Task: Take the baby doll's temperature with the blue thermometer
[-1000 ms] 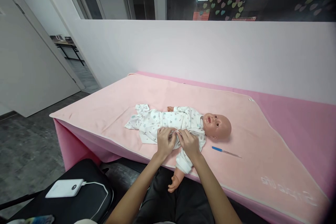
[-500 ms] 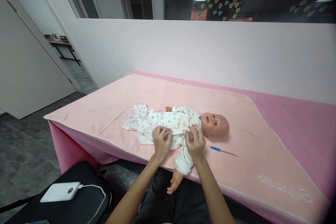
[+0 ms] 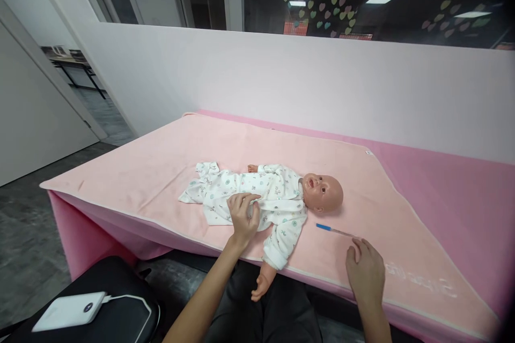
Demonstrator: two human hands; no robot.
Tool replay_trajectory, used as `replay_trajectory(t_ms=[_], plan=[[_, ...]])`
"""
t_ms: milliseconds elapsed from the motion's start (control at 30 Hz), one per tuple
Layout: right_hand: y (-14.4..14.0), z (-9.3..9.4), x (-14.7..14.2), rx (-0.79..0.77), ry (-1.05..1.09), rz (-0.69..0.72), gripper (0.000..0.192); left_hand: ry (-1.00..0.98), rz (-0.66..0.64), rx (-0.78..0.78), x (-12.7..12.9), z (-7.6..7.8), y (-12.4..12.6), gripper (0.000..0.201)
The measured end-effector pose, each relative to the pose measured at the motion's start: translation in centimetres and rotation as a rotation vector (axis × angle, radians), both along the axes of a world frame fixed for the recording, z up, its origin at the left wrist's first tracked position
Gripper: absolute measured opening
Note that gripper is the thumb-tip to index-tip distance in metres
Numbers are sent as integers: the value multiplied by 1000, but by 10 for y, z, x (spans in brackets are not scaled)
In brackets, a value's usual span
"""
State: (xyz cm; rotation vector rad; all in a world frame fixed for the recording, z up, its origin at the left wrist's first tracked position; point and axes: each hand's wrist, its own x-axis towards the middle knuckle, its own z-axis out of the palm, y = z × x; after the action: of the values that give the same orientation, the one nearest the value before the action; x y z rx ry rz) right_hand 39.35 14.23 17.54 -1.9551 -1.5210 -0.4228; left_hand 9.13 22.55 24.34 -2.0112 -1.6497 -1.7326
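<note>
Pink-covered table (image 3: pixel 462 193) ran L to R w/ a paler pink blanket (image 3: pixel 161 171) spread over most of it, near edge hanging off the front. Baby doll (image 3: pixel 265 195) lay on its back mid-blanket, head to the R, feet to the L, one bare arm dangling past the table edge. It wore a white printed onesie (image 3: pixel 225 187). Black bag (image 3: pixel 120 316) sat low at the L, below the table, w/ a white power bank (image 3: pixel 68 311) + cable on top.

Left hand (image 3: pixel 241 214) rested on the doll's belly, fingers curled and pinching the onesie fabric at the front. Right hand (image 3: pixel 366 270) lay flat on the blanket well R of the doll, fingers loosely spread, holding nothing, tips just beside the thermometer (image 3: pixel 336 231). That thin stick w/ blue end lay on the blanket btw doll's head and R hand; contact w/ fingertips unclear.
</note>
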Motion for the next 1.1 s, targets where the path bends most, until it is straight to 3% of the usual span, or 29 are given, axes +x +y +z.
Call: replay_trajectory(t_ms=[133,233,400,600,733,867,1000,1100], plan=[[-5,0,4,-29,-29,-5,36,265,-305,-140,10,16,15,21],[-2,8,0,-85,-103,-68,37,404,-439,-239,11,23,26,21],[9,19,8,-210,-241,-123,30,263,-516,-444,1,30,47,23],[10,40,14,-354,-30,-50,28,273,-410,-782,-17,48,96,21],[2,79,3,-374,87,-26,28,353,-268,-732,-18,67,121,16],[4,129,-20,-202,39,28,25,437,-109,-581,-7,96,125,23],[33,165,-51,-109,29,206,26,642,-74,-380,8,120,113,29],[71,170,-77,-76,38,266,20,705,-103,-310,16,128,102,31]])
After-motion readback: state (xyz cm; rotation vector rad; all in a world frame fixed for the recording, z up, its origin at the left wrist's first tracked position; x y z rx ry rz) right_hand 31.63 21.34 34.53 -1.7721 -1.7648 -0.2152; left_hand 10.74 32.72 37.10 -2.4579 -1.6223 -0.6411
